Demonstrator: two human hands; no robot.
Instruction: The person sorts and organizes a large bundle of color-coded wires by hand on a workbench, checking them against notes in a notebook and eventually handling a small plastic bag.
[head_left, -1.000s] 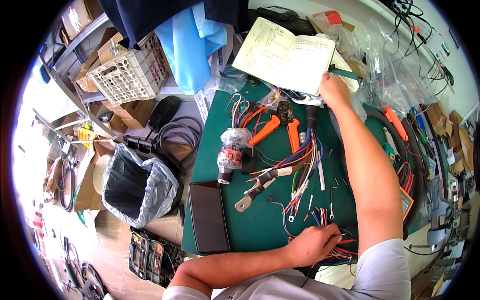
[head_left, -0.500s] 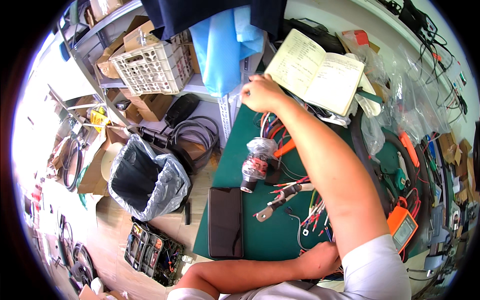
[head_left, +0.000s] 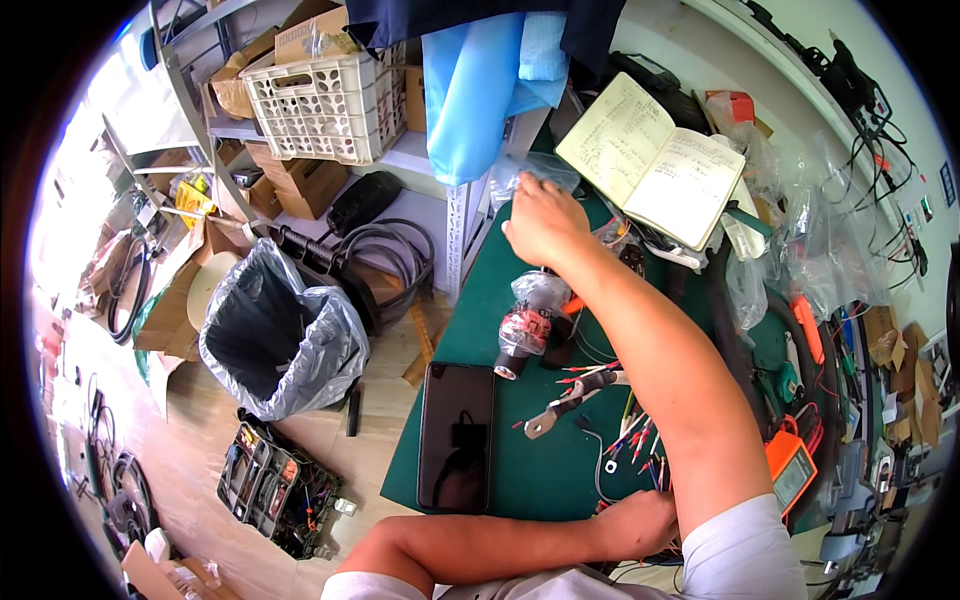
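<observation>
My right arm stretches across the green table mat [head_left: 455, 345] to its far edge. There my right hand [head_left: 548, 218] has its fingers reached out at a clear plastic bag [head_left: 530, 172], thumb apart. Low in the view, my left hand [head_left: 640, 523] is closed round a bundle of thin coloured wires [head_left: 632, 440], partly covered by my right forearm. The wires' tipped ends fan out above that fist. Beside them lie thick cable ends with a metal lug [head_left: 541, 424]. A plastic-wrapped cylindrical connector [head_left: 527, 325] rests below my right hand.
A black phone [head_left: 456, 436] lies at the mat's left edge. An open notebook [head_left: 655, 160] is at the back, an orange meter [head_left: 791, 470] to the right. Thick black cables curve along the right side. On the floor stand a lined bin [head_left: 285, 335] and a toolbox [head_left: 278, 485].
My right hand has shifted slightly right and its fingers have opened from a curled grip over the clear bag. The view has shifted a little; my left hand keeps its place at the wires.
</observation>
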